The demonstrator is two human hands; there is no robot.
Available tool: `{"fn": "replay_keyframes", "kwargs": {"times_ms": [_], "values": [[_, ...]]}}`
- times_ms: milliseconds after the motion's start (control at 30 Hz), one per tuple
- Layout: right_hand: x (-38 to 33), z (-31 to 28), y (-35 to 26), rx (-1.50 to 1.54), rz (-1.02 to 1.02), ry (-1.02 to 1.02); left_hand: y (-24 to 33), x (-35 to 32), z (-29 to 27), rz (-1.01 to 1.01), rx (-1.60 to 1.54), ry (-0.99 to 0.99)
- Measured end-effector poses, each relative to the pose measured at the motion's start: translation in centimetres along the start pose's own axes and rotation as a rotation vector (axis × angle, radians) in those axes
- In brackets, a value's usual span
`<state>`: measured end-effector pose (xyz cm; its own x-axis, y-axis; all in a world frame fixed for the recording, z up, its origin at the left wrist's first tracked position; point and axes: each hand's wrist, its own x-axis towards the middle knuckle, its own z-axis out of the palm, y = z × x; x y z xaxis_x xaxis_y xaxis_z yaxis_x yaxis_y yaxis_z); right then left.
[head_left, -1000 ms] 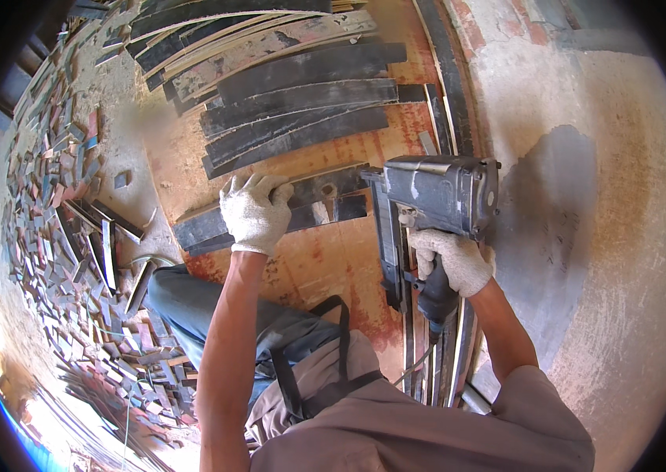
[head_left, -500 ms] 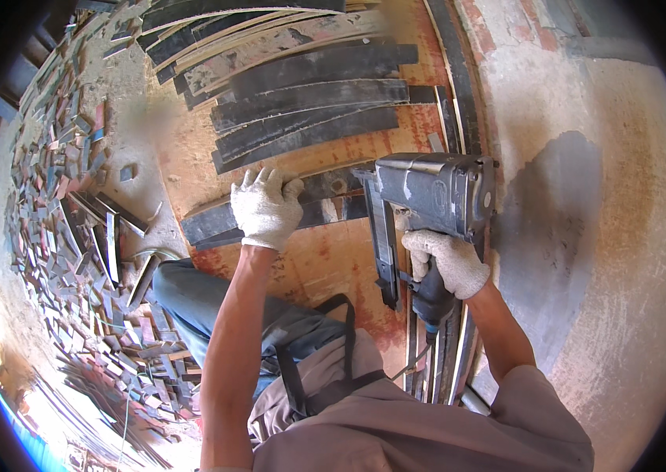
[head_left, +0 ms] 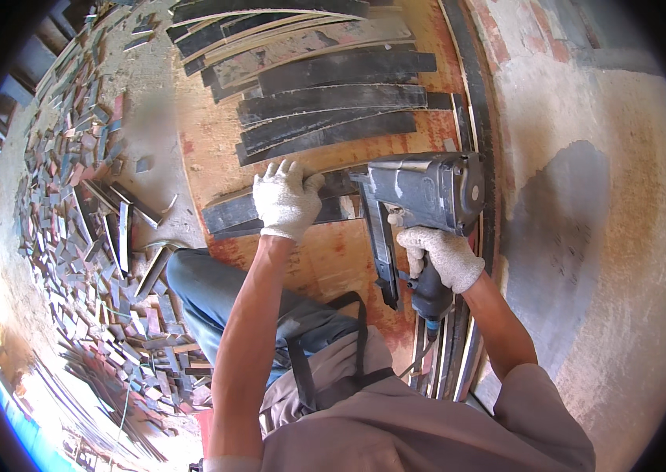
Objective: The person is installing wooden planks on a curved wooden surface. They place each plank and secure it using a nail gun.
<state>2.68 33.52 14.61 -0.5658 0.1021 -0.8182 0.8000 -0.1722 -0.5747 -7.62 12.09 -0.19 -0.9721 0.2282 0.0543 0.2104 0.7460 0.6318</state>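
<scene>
My left hand [head_left: 287, 201], in a whitish knit glove, lies flat with fingers stretched over dark-faced wooden strips [head_left: 230, 214]. These strips lie crosswise on a reddish-brown board [head_left: 317, 256]. In my right hand [head_left: 444, 256], gloved likewise, is the handle of a black nail gun [head_left: 419, 189]. Its nose end is over the strips' right part, and its slanting magazine [head_left: 380, 244] points back toward me. Whether the nose touches the wood I cannot tell. An air hose [head_left: 427, 346] runs from the handle's bottom toward my body.
Several more dark strips [head_left: 333, 106] lie in rows on the far part of the board. Long dark battens [head_left: 470, 86] run along its right side, beside a stained wall-like surface [head_left: 553, 204]. Many small wood offcuts [head_left: 105, 307] cover the floor at left. My bent leg [head_left: 215, 291] is near the board.
The whole view has shifted a little, so the board and strips appear farther right. Relative to the strips, the nail gun has moved slightly left, toward my left hand, which stays on them.
</scene>
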Motion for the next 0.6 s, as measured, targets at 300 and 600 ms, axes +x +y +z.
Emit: {"fn": "replay_keyframes", "kwargs": {"times_ms": [300,600], "values": [[0.5,0.2,1.1,-0.023,0.026,0.014,-8.8,-3.3,-8.4,-0.503,0.434,0.172],[-1.5,3.9,-0.4,-0.157,0.037,0.204,-15.2,-3.9,-7.5,-0.804,-0.381,-0.337]]}}
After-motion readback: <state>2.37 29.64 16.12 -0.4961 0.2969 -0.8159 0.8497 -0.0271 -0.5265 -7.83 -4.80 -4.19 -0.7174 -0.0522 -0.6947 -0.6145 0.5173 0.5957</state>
